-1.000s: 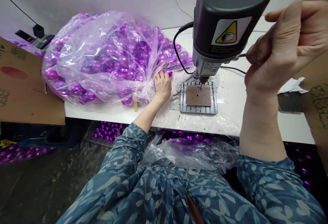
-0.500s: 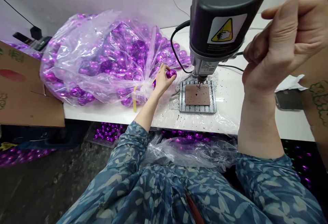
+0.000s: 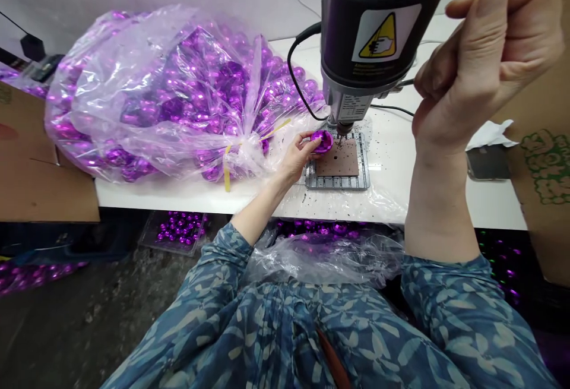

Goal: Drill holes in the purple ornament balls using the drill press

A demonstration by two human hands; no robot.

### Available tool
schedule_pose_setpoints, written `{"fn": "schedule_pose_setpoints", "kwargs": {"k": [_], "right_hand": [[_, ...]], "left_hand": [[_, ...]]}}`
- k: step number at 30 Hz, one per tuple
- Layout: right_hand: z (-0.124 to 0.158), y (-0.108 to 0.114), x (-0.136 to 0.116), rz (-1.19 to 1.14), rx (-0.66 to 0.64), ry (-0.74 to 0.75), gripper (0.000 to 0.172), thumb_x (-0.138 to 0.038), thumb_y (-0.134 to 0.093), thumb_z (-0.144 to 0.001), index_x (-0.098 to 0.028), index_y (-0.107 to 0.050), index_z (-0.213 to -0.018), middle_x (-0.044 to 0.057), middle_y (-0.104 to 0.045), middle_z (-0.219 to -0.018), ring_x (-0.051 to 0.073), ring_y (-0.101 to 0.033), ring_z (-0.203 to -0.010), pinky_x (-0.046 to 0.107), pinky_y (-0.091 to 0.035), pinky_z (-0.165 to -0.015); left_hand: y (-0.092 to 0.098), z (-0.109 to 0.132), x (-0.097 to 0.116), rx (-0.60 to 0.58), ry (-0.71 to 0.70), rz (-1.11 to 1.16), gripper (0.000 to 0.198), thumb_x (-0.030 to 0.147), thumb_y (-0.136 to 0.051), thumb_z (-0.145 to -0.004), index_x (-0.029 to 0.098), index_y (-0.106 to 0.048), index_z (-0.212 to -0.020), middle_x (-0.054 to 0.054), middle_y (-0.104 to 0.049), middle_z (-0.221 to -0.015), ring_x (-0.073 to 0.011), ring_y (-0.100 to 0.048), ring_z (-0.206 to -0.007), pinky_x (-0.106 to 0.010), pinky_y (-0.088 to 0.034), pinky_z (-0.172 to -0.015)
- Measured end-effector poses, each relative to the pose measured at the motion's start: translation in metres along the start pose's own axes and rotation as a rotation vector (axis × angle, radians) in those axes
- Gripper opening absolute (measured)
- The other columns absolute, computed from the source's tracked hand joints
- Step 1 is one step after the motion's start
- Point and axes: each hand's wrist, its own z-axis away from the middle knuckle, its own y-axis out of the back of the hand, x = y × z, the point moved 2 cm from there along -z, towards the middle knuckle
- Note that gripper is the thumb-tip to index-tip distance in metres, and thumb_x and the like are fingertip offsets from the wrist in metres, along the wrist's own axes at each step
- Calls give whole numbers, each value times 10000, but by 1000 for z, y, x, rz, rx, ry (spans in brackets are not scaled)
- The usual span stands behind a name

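Note:
My left hand [image 3: 299,154] pinches a shiny purple faceted ball [image 3: 322,141] between thumb and fingers. The ball is at the upper left of a brown board [image 3: 338,162], which lies on the grey slotted base [image 3: 364,169] of a drill press [image 3: 378,27]. Just right of the ball hangs the drill bit [image 3: 340,138]; whether they touch, I cannot tell. Raised at the right, my right hand [image 3: 481,68] is closed round the press's feed lever [image 3: 406,82], most of which is hidden in the fist. Dark shavings dot the board and base.
A clear plastic bag [image 3: 146,80] full of purple balls, tied with yellow strips, fills the left of the white table [image 3: 133,196]. Cardboard boxes [image 3: 44,169] flank both sides. A phone [image 3: 488,163] lies at right. Below are a bin [image 3: 178,228] of balls and a plastic sheet [image 3: 325,258].
My left hand has moved right with the purple ball, from beside the bag's knot to the drill bit. My right hand keeps its hold on the lever. The view has shifted slightly.

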Motion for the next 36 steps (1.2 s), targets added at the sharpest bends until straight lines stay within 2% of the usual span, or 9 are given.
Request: {"fn": "schedule_pose_setpoints", "kwargs": {"k": [4,7,10,17,21,24,31,36], "right_hand": [[0,0,2,3,13,14,430,-561,-763,-808,-151,-638,-763,-93,-312,-542,-42,-335,-380,135,-177,-373],[1,1,3,11,16,27,445,-566,-752,-822,-141,-633,-766,-92,-361,-561,-52,-344,-387,122,-174,-377],[2,2,3,36,8,29,442,-571,-733,-839,-142,-641,-784,-90,-325,-547,-53,-352,-392,107,-172,-386],[2,0,3,89,16,44,460,-595,-687,-842,-146,-613,-779,-87,-238,-545,-59,-318,-388,92,-161,-385],[3,0,1,98,6,39,454,-595,-692,-852,-153,-612,-788,-82,-266,-564,-55,-332,-396,102,-182,-389],[5,1,1,88,2,52,427,-573,-698,-868,-159,-625,-793,-79,-275,-567,-50,-337,-399,118,-194,-392],[10,7,6,57,-3,118,426,-577,-722,-906,-170,-652,-800,-85,-419,-573,-48,-315,-384,169,-146,-380],[13,10,1,83,-47,79,374,-528,-714,-933,-173,-665,-828,-94,-515,-640,-60,-384,-421,138,-196,-426]], "left_hand": [[-14,2,-14,38,-134,-85,559,550,-859,-940,237,-601,-1326,-109,-830,-1260,-258,-802,-1217,-476,-619,-1120],[-19,1,-19,29,-151,-118,570,530,-887,-920,216,-579,-1283,-149,-804,-1302,-268,-792,-1230,-476,-616,-1116],[-22,1,-20,17,-181,-210,574,529,-904,-903,209,-588,-1261,-169,-770,-1350,-291,-758,-1299,-479,-595,-1138],[-28,5,-28,37,-246,-336,556,512,-932,-883,232,-645,-1270,-124,-679,-1354,-296,-705,-1329,-505,-556,-1201],[-32,11,-30,28,-345,-450,572,442,-973,-845,253,-688,-1303,-117,-676,-1357,-353,-578,-1492,-575,-466,-1295],[-33,13,-28,-11,-391,-514,630,410,-979,-826,275,-700,-1374,-123,-704,-1435,-384,-471,-1604,-592,-399,-1344],[-32,11,-22,-53,-361,-429,608,490,-934,-866,238,-704,-1370,-141,-735,-1450,-345,-640,-1444,-523,-493,-1258],[-34,13,-21,-76,-370,-397,637,526,-917,-879,223,-672,-1383,-140,-739,-1406,-335,-679,-1378,-498,-542,-1196]]}}
